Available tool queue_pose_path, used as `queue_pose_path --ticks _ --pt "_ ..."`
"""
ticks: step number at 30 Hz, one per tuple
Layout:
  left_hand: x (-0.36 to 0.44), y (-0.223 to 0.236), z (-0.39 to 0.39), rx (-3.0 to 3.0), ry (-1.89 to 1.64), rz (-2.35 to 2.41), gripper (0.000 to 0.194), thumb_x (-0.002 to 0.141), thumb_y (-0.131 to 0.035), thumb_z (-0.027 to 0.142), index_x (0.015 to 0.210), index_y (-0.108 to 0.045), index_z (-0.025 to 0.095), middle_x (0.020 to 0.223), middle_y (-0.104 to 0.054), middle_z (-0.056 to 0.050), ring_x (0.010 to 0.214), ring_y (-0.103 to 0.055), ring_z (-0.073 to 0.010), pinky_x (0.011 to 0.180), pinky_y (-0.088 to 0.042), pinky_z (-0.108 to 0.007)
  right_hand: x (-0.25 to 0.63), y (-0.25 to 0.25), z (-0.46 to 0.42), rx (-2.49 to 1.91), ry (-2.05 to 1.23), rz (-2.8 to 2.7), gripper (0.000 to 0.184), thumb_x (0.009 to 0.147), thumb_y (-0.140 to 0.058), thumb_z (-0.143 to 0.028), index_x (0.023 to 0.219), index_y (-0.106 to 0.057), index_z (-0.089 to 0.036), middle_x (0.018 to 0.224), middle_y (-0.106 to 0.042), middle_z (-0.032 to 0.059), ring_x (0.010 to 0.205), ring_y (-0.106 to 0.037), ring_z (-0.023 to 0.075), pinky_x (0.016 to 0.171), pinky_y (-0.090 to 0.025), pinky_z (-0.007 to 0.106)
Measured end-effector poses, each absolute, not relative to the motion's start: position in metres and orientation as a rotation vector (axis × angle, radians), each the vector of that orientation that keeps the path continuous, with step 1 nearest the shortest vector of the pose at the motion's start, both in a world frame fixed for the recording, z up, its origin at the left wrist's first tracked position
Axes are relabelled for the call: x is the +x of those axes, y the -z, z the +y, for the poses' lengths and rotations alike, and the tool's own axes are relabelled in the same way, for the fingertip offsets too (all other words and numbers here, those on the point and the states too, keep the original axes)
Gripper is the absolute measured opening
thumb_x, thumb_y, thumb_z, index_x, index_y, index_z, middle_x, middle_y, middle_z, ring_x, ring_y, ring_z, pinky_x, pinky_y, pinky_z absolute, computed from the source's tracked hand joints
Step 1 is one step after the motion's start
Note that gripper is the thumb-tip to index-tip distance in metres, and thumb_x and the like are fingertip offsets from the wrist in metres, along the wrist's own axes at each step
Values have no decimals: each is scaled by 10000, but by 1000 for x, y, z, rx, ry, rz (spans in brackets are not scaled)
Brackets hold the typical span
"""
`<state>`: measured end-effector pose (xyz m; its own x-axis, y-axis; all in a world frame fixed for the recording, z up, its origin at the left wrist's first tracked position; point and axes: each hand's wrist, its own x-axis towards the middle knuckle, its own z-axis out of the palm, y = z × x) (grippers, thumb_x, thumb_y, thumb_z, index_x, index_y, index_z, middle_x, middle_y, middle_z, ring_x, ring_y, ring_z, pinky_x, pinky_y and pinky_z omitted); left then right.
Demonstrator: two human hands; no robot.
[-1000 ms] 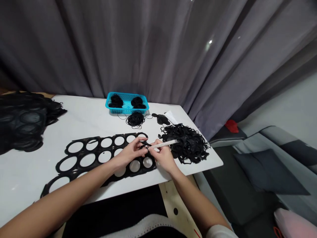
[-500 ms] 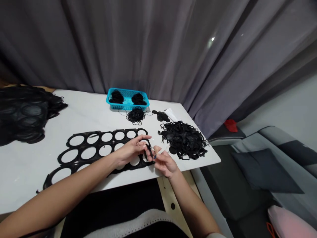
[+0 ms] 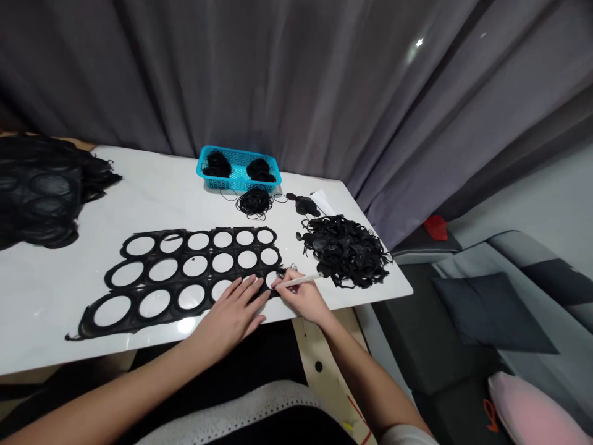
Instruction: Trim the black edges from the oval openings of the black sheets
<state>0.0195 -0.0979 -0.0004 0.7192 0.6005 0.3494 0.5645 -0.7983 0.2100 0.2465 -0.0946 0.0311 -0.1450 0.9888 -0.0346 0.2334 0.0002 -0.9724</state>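
Black perforated sheet [image 3: 178, 267] under left hand [image 3: 229, 320]; right hand [image 3: 300, 300] pinches white stick [image 3: 301, 280].

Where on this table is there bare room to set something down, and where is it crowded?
Bare white tabletop lies between the black perforated sheet and the blue basket. Crowded: the right side, around the heap of black scraps, and the sheet's near edge at the left hand and right hand.

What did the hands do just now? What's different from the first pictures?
The left hand slid down toward the person and now lies flat on the black sheet with round holes, fingers spread. The right hand still holds the white stick, its tip now at the sheet's corner. The blue basket and the pile of black scraps stayed put.
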Motion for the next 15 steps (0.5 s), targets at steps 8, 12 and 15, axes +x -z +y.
queue_pose_path --ticks 8,12,15 --pt "18 5 -95 2819 -549 995 429 985 -555 358 1405 -557 272 1548 -472 -132 1490 -327 -375 1182 -253 -622 243 -32 -99 -1403 -1055 -1689 173 876 -588 -293 734 -524 -218 925 -722 18 804 -616 163 747 -445 289" --pt "18 5 -96 2805 -564 1002 432 980 -560 342 1407 -553 274 1585 -413 -149 1501 -295 -399 1170 -263 -645 242 -31 -99 -1411 -1056 -1678 166 875 -590 -302 740 -538 -218 937 -727 19 800 -614 164 741 -443 293" --pt "18 4 -97 2813 -540 996 441 977 -571 330 1412 -549 261 1582 -411 -165 1500 -293 -410 1168 -266 -650 243 -32 -99 -1419 -1071 -1649 167 872 -599 -304 741 -547 -216 930 -725 18 753 -591 152 718 -435 286"
